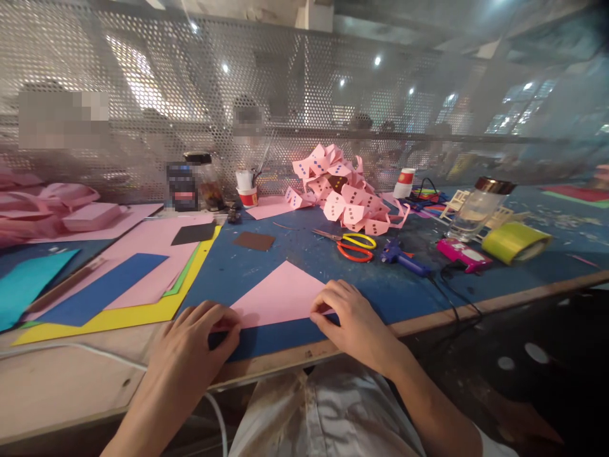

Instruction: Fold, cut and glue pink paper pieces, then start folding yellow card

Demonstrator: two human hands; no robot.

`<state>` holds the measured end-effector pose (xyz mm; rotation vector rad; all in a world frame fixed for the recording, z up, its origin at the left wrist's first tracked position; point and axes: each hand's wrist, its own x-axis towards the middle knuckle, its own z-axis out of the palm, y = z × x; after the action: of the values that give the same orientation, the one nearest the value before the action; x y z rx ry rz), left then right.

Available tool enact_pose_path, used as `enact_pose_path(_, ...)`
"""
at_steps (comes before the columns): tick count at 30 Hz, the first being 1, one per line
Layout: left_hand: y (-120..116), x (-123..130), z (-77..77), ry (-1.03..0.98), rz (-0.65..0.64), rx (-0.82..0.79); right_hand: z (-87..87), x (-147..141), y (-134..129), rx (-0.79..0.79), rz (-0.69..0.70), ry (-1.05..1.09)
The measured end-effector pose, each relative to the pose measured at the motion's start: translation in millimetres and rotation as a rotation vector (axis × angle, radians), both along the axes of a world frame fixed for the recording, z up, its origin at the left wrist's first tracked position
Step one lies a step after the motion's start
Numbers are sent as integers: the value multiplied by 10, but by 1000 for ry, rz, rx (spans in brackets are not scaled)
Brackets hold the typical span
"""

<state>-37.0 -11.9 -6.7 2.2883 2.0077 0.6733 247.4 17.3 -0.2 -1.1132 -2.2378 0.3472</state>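
Note:
A pink paper triangle (280, 295) lies flat on the blue table top, its point facing away from me and its long straight edge toward me. My left hand (202, 330) pinches the left corner between thumb and fingers. At the opposite corner, my right hand (345, 314) closes its thumb and fingers on the paper in the same way. Just beyond the triangle are scissors (356, 246) with yellow and red handles and a small brown card (254, 240). A blue glue gun (404, 258) rests to the right, its cord running over the table edge.
Pink folded paper pieces (349, 190) are heaped at the back. Coloured sheets (152, 279) lie on the left, near more pink paper pieces (92, 216). A glass jar (480, 212), yellow roll (516, 242) and pink device (464, 254) stand right. A perforated metal screen (295, 76) rises behind.

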Motion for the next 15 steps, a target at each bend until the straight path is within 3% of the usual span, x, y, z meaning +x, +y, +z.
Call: enact_pose_path(15, -52, -181, -4, 6, 28, 38, 2, 1, 6, 2, 11, -6)
